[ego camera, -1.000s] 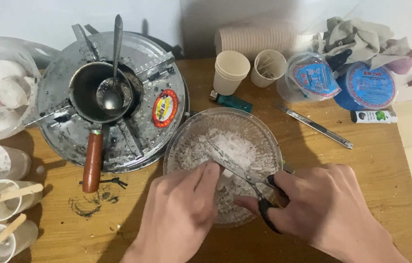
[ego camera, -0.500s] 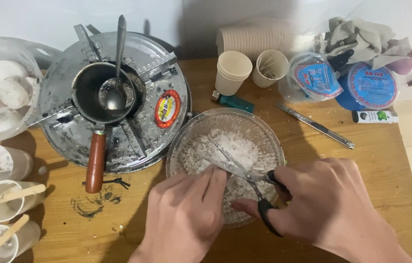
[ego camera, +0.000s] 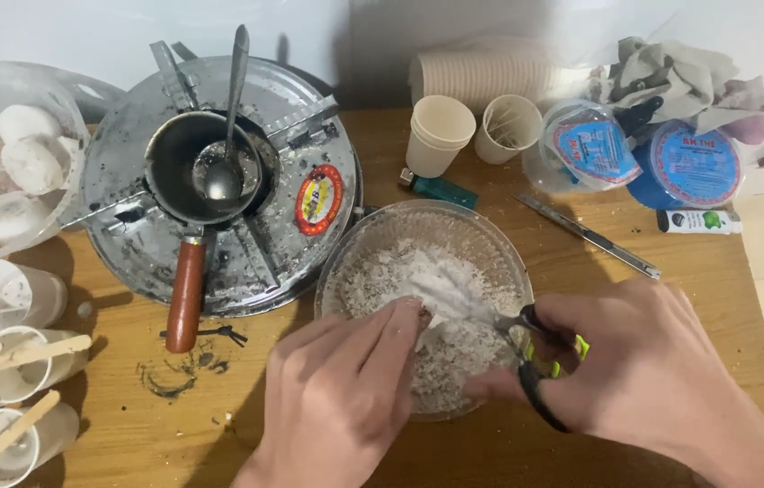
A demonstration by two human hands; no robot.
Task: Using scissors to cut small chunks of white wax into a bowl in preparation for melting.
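Note:
A clear bowl (ego camera: 499,244) of white shredded stuff sits on the wooden table in front of me. My right hand (ego camera: 662,370) grips scissors (ego camera: 526,339) with black and green handles, their blades pointing left over the bowl. My left hand (ego camera: 346,389) reaches in from the near side and pinches a small white piece (ego camera: 431,327) at the blade tips, fingers together. Both hands cover the bowl's near rim.
A round metal stove (ego camera: 309,136) carries a small pan (ego camera: 187,298) with a wooden handle and a spoon (ego camera: 224,172). White cups with wooden sticks (ego camera: 11,361) stand at the left, paper cups (ego camera: 440,131), a lighter (ego camera: 440,188), a knife (ego camera: 590,237) and lidded tubs (ego camera: 693,163) behind.
The scissor blades have closed toward my left fingertips, and my left hand has shifted slightly right over the bowl with the white piece.

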